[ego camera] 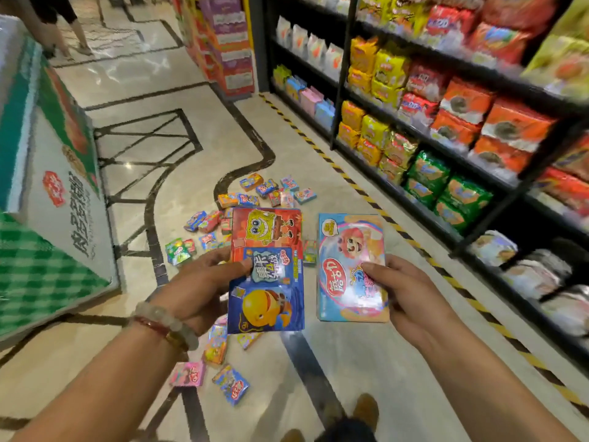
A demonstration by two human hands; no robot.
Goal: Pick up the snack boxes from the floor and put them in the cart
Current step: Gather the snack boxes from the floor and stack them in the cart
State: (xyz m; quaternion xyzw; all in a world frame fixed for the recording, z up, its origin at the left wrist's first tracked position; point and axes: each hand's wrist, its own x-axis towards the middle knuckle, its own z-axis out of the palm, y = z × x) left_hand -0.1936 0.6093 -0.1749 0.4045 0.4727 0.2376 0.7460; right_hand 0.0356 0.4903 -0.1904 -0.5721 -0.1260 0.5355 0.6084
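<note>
The person is standing over the spill, holding boxes up in front of the chest with both hands. The left hand point(204, 282) is gripping two overlapped boxes: a blue box point(266, 298) in front and a red box point(267, 231) behind it, thumb pressed on the blue face, fingers curled behind out of sight. The right hand point(411, 295) is pinching a light blue box point(350, 269) along its right edge, thumb on the front, the other fingers hidden behind it. All three boxes are standing with their long axes pointing up and away from the person.

No cart is showing, so which hand is nearer to it cannot be told; the coming move probably calls for turning toward it first.

Below the hands, more snack boxes point(223, 346) are lying scattered flat on the polished floor point(366, 362), some near the feet, and a farther cluster of boxes point(271, 189) is lying beyond the held ones. A large carton point(47, 186) is looming at the left, and stocked shelves point(446, 129) are lining the aisle on the right.
</note>
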